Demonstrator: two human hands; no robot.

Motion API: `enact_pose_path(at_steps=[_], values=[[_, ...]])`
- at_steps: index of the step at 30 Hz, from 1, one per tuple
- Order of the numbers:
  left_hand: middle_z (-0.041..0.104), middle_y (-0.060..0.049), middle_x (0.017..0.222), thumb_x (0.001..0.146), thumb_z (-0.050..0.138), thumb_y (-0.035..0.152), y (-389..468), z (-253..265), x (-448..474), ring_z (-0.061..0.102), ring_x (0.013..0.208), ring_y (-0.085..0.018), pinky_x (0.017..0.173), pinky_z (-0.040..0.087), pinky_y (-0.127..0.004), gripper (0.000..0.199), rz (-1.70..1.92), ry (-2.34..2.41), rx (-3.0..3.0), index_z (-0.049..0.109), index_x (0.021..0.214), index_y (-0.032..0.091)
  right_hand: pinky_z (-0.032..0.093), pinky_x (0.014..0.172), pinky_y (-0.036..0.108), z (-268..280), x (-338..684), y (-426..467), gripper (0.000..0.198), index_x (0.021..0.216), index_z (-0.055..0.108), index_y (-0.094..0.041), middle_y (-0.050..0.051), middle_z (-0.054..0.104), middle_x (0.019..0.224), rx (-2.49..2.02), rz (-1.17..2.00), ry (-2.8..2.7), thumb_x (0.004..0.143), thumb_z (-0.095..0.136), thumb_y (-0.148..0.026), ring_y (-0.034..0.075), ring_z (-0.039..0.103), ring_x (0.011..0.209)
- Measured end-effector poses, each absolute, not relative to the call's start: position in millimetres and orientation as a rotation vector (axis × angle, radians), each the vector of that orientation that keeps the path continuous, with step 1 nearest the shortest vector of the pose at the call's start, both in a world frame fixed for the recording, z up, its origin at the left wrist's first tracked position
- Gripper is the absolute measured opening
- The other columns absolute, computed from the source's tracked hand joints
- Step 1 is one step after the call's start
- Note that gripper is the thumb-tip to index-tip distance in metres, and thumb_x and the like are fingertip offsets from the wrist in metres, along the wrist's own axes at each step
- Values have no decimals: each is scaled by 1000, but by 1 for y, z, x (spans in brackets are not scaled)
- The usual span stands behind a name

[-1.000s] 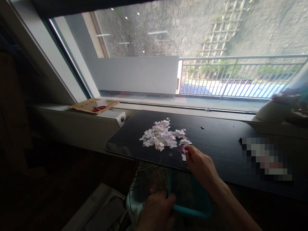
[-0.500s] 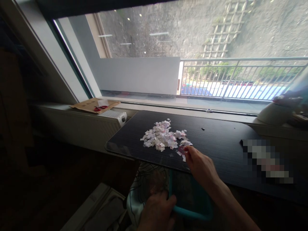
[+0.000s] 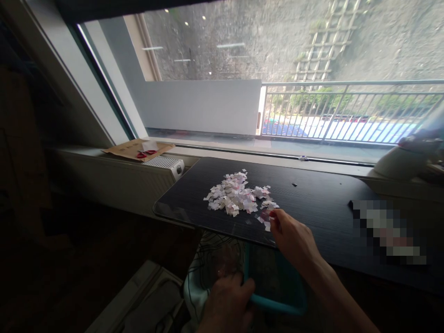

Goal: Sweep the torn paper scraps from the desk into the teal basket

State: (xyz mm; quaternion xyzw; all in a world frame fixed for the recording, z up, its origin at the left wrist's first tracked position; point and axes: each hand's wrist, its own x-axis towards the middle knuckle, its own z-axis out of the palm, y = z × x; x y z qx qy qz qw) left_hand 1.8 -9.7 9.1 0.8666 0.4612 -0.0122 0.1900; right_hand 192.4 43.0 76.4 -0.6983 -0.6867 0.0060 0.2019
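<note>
Where the pile thins toward the near edge of the dark table (image 3: pixel 322 203), the right hand (image 3: pixel 294 233) is at work. Thumb and forefinger drawn together, tips at a pinkish piece (image 3: pixel 265 214); fingertips partly turned from view, so cannot tell whether the piece is pinched or merely touched. Left hand (image 3: pixel 227 296), in shadow below the table: fingers curled over the rim of the teal bin (image 3: pixel 277 304), holding it just under the table edge.

Location of material: the paper scraps (image 3: pixel 232 196) lie in a loose heap left of the right hand, a thinner spur running from the heap toward the fingertips. Scissors (image 3: pixel 148 153) rest on a brown envelope (image 3: pixel 120 150) by the window, well apart from both hands.

Step in hand, judged: small pieces being handled at the heap's near right fringe. Next move, judged: calls for a light fingertip pinch or short sweep, low to the surface, with the bin steady so that nothing light scatters past its rim.
</note>
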Motion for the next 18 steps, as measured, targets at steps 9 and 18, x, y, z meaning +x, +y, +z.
enact_pose_path(at_steps=[9, 18], values=[[59, -4, 94, 71, 56, 19, -11, 10, 3, 56, 87, -24, 74, 43, -34, 22, -13, 1300, 2437, 56, 93, 24, 33, 53, 26, 74, 189, 42, 20, 101, 55, -22, 3, 70, 96, -1907, -110, -1919, 93, 36, -26, 18, 66, 70], [59, -4, 95, 71, 55, 19, -12, 7, 3, 56, 89, -25, 77, 43, -35, 23, 24, 1312, 2440, 56, 94, 24, 31, 51, 25, 59, 177, 38, 15, 100, 54, -23, 0, 69, 89, -1766, -215, -1928, 93, 41, -25, 16, 66, 68]])
